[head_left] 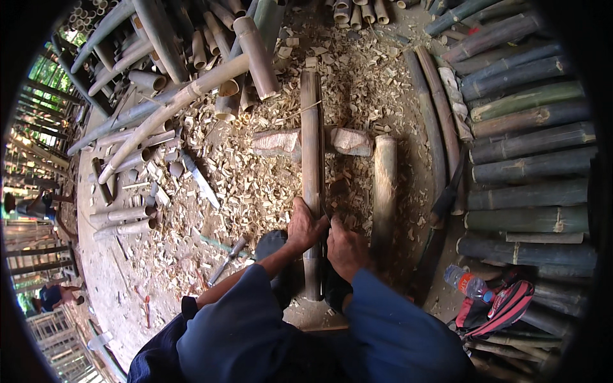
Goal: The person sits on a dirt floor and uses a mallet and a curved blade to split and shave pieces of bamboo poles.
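A long brown bamboo pole [311,147] lies lengthwise in front of me, its near end between my legs. A dark lengthwise slot or groove runs along its right side. My left hand [305,225] is closed round the pole from the left, thumb toward the right hand. Against the pole's right side, my right hand [347,247] is closed, fingers curled. A thin dark edge shows by its fingertips, but what it holds is mostly hidden. Under the pole's middle, a chopped log [351,142] lies crosswise as a support.
Wood chips [255,191] cover the ground. A saw [200,181] and a chisel-like tool [228,260] lie left. A stripped log [384,185] stands right of the pole. Bamboo poles [536,134] line the right side, near a bottle [466,281] and red-black bag [498,309]. More bamboo [172,102] is heaped upper left.
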`<state>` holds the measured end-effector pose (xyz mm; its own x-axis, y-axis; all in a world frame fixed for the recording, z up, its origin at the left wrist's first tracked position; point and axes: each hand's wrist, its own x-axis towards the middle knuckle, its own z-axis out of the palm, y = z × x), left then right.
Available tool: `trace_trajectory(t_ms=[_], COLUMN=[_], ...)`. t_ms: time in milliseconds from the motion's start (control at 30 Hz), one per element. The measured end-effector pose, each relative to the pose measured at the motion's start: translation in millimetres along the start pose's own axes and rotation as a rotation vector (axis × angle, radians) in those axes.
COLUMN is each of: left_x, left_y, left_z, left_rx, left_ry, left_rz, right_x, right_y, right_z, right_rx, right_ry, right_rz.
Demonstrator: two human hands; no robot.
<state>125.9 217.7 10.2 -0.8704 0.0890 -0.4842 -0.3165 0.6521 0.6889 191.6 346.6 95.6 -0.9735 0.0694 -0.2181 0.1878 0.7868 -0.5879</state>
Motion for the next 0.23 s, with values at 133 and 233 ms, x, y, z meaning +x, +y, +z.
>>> trace_trajectory(t_ms=[133,233], left_x=[-4,-3], left_y=[5,8], left_z=[-1,-9], left_rx=[0.046,0.063], left_ry=[0.017,-0.046], left_rz=[-0.058,-0.054], right_x=[25,77], right_y=[-5,-5], right_z=[8,16], right_rx=[0.01,0.028], right_ry=[0.002,0.123], right_rz=[0.037,-0.008])
